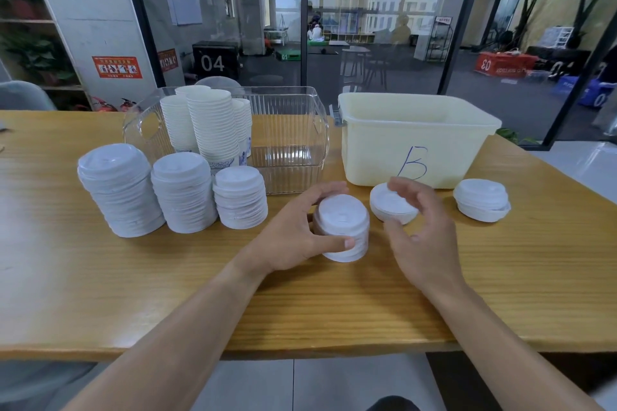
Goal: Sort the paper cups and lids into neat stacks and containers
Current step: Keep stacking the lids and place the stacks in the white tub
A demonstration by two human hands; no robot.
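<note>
My left hand (293,233) grips a short stack of white lids (344,227) standing on the wooden table (100,294), thumb in front and fingers behind. My right hand (420,227) hovers just right of that stack with fingers loosely curved, holding nothing, partly in front of a low lid pile (389,203). Another low lid pile (482,198) lies further right. Three taller lid stacks (120,190) (183,193) (240,200) stand in a row at the left. Stacked paper cups (207,123) stand inside the clear bin (293,130).
A pale yellow tub (384,157) marked with a blue "B" stands behind the right-hand piles. The table's near edge runs just below my forearms. Glass partitions and a chair back lie beyond the table's far side.
</note>
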